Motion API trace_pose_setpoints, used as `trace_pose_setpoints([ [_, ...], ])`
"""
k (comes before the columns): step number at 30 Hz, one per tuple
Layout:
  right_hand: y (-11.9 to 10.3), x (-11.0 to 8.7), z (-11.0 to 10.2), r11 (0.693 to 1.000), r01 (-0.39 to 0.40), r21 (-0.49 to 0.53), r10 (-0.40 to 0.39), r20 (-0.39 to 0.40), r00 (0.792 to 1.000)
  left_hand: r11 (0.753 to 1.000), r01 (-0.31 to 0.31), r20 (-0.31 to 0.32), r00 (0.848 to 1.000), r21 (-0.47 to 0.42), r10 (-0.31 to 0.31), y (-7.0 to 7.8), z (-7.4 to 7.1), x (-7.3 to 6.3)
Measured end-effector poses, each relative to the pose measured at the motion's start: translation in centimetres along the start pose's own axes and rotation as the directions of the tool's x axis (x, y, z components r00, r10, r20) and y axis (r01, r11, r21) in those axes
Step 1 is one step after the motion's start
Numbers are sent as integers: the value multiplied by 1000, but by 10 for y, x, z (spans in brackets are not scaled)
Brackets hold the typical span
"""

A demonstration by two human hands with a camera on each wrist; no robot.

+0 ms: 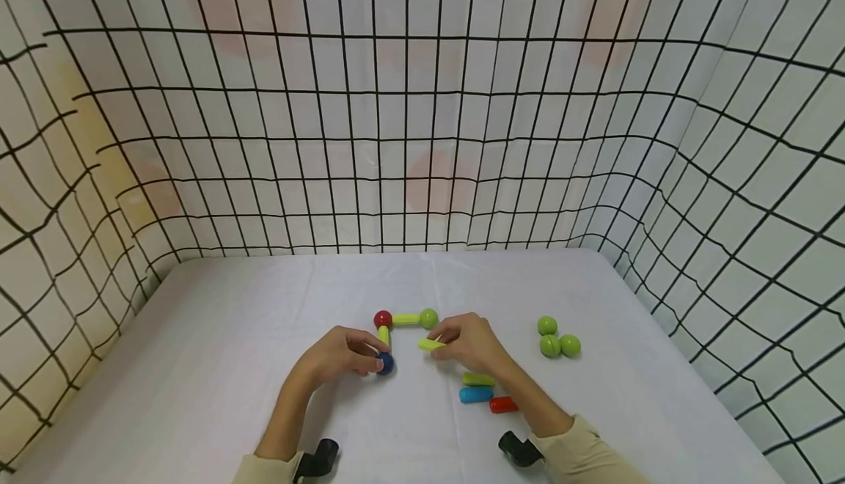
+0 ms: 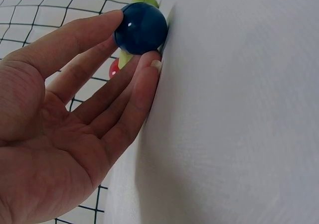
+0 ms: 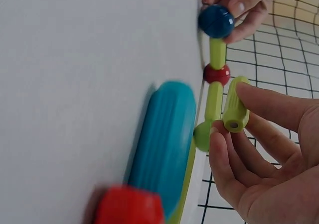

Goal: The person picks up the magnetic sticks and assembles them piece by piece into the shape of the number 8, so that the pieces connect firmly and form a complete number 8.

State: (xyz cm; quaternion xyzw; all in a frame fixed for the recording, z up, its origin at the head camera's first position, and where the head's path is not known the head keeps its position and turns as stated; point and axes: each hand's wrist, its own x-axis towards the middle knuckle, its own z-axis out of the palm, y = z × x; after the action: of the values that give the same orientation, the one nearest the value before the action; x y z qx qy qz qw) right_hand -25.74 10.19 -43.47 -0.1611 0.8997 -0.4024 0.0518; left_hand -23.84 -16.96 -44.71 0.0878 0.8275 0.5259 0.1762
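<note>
Between thumb and fingers my left hand (image 1: pixel 339 356) holds a dark blue ball (image 2: pixel 143 29) at the near end of a joined piece. From that ball a yellow-green rod (image 1: pixel 383 335) runs to a red ball (image 1: pixel 383 319). A second yellow-green rod (image 1: pixel 405 319) leads right from the red ball to a green ball (image 1: pixel 428 318). My right hand (image 1: pixel 470 341) pinches a loose yellow-green rod (image 3: pixel 236 104), its round end with a small grey centre showing in the right wrist view. This rod is held apart from the joined piece.
Below my right hand lie a yellow-green rod (image 1: pixel 478 379), a blue rod (image 1: pixel 476 394) and a red rod (image 1: pixel 504 405), the red one partly behind the forearm. Three green balls (image 1: pixel 550 345) sit together farther right. Black netting (image 1: pixel 409 139) surrounds the white table (image 1: pixel 218 323).
</note>
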Motion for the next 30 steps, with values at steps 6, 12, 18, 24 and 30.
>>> trace_pose_setpoints([
  [6, -5, 3, 7, 997, 0, 73, -2, 17, 1000, 1000, -5, 3, 1000, -9, 5, 0, 0, -1],
  [12, -10, 5, 10, 993, -44, 109, 39, 43, 998, 1000, 1, -2, 1000, -6, -1, 1, 0, 0],
  [18, -11, 6, 14, 990, -53, 128, 44, 67, 997, 1000, 16, -1, 1000, 4, -16, 3, 1, 1],
  [24, -10, 6, 16, 984, -53, 169, 40, 82, 996, 1000, 24, -10, 1000, 19, -24, 4, 0, 0],
  [30, -7, 5, 17, 983, -58, 174, 44, 83, 996, 999, 37, -11, 999, 27, -36, 4, 0, 0],
])
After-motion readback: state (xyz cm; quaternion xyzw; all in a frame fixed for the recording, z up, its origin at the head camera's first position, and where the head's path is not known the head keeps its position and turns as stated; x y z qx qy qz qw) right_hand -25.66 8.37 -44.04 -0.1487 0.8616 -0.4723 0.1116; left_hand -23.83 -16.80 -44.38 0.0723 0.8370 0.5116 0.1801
